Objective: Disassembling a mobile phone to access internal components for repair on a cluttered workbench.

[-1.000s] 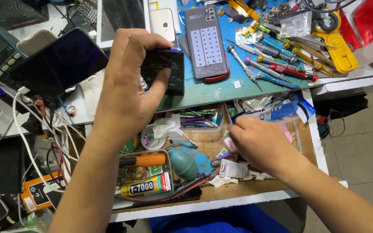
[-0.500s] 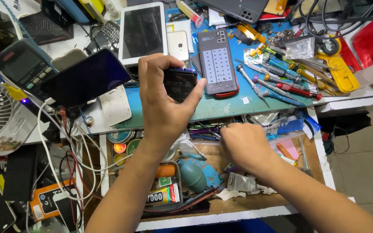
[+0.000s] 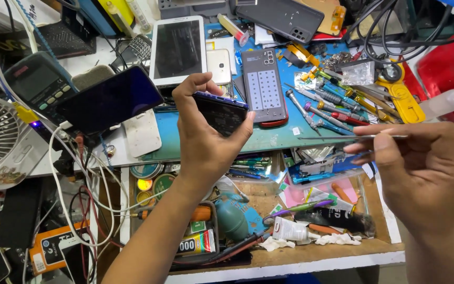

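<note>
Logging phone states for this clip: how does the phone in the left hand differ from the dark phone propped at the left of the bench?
The held phone is gripped in the left hand above the blue mat, while the propped phone rests tilted on clutter, untouched. The held phone looks smaller and is partly hidden by fingers, while the propped phone shows its whole dark screen. The propped phone sits by a white cable; no cable shows on the held one. Both are dark and unlit.
</note>
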